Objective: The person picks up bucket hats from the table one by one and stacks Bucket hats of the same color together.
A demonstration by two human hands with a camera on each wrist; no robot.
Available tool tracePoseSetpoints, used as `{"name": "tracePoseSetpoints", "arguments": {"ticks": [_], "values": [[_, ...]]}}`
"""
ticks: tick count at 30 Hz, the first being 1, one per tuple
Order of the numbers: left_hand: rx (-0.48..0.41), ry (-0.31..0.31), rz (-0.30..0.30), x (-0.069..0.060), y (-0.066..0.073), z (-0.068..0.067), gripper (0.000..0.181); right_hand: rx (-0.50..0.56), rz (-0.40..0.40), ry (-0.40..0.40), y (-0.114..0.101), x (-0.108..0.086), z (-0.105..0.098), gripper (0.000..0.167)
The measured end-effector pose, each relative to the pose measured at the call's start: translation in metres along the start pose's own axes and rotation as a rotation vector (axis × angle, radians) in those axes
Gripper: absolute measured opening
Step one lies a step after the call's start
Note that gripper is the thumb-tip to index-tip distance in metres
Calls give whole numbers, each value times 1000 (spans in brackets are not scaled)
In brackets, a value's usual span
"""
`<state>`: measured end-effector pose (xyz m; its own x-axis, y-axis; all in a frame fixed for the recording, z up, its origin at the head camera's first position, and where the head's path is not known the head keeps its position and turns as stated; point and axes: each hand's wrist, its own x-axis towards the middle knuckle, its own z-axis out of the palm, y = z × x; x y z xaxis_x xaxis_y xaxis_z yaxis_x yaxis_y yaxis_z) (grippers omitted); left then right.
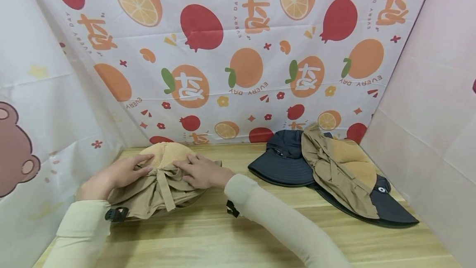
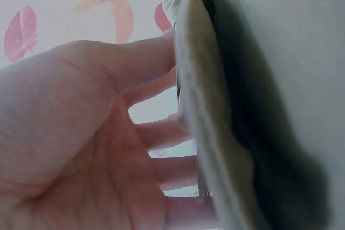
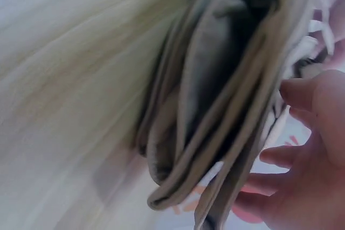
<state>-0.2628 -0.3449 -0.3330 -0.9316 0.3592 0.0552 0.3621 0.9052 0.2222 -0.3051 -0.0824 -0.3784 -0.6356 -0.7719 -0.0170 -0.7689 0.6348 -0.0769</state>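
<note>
A khaki hat [image 1: 148, 195] with a straw-coloured mesh crown [image 1: 163, 152] and a fabric tie lies at the left of the table. On its left side rests my left hand [image 1: 124, 173], fingers relaxed against the crown; in the left wrist view that hand [image 2: 124, 127] is beside the brim edge [image 2: 205, 95]. My right hand [image 1: 204, 172] touches the hat's right side with spread fingers. The right wrist view has the right hand [image 3: 307, 154] next to layered brim folds [image 3: 215, 106]. Neither hand's fingers are curled round the fabric.
At the right lie a dark navy cap [image 1: 284, 166] and another khaki hat [image 1: 334, 173] with a mesh crown, overlapping a dark brim [image 1: 394, 210]. Fruit-printed cloth [image 1: 238, 32] hangs behind the wooden table [image 1: 208, 239], with pale cloth at both sides.
</note>
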Motion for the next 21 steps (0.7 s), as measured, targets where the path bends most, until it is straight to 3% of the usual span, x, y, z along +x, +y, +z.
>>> {"name": "tracePoseSetpoints", "arguments": {"ticks": [8, 13, 21], "values": [[45, 56, 22, 1, 22, -14, 49, 228, -28, 107, 31, -40, -12, 53], [82, 111, 41, 2, 54, -23, 49, 341, 50, 129, 51, -77, -23, 51], [-40, 124, 131, 13, 109, -23, 50, 376, 160, 252, 81, -127, -49, 46]]}}
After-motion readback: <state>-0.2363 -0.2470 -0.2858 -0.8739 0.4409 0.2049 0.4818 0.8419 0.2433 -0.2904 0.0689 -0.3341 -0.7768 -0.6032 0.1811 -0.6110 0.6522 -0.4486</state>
